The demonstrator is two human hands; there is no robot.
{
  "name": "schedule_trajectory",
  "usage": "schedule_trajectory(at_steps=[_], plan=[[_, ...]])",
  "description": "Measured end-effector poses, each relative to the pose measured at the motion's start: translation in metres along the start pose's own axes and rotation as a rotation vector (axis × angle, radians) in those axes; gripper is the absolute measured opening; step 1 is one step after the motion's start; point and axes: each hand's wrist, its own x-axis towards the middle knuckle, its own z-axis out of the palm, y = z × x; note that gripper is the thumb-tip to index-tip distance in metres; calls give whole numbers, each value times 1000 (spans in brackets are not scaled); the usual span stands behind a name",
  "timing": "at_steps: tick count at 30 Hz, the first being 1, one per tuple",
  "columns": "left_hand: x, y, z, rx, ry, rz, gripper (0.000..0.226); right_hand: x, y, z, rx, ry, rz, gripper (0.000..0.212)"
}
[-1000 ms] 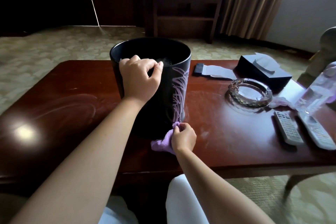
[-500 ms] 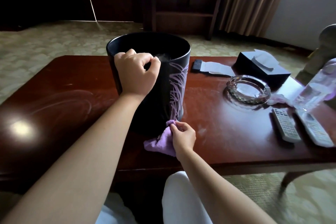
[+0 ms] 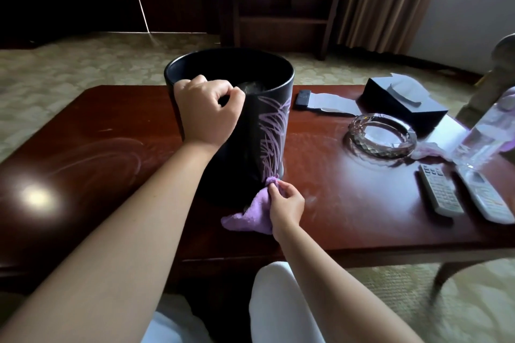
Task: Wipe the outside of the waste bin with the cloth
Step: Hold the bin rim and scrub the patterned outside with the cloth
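Observation:
A black round waste bin (image 3: pixel 250 133) with a pale purple line pattern on its side stands upright on a dark red wooden table (image 3: pixel 348 203). My left hand (image 3: pixel 207 111) grips the bin's near rim, fingers curled over the edge. Low at the bin's base, my right hand (image 3: pixel 287 205) pinches a purple cloth (image 3: pixel 250 214). The cloth's bunched tip touches the bin's bottom edge below the pattern; the rest trails on the table toward me.
Right of the bin lie a glass ashtray (image 3: pixel 380 135), a dark tissue box (image 3: pixel 404 103), two remote controls (image 3: pixel 440 193), a clear plastic bottle (image 3: pixel 485 136) and a flat grey sleeve (image 3: pixel 326 101). My white-clad knees (image 3: pixel 281 303) sit under the near table edge.
My right hand and the cloth stay at the bin's base, shifting only slightly. My left hand keeps its grip on the rim. The view has tilted a little.

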Motion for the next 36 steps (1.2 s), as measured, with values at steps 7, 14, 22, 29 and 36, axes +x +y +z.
schedule_trajectory(at_steps=[7, 14, 22, 29, 36], plan=[[1, -2, 1, 4, -18, -3, 42, -1, -1, -2, 172, -71, 14, 12], [1, 0, 2, 20, -14, -14, 38, -4, -3, -9, 176, -222, -7, 12], [1, 1, 0, 17, -38, -17, 34, 4, -6, -1, 296, -100, 104, 13], [1, 0, -1, 16, -48, -24, 34, 3, -13, 2, 336, -28, 201, 12], [0, 0, 0, 28, -38, -32, 34, 1, -11, -5, 403, -193, 250, 12]])
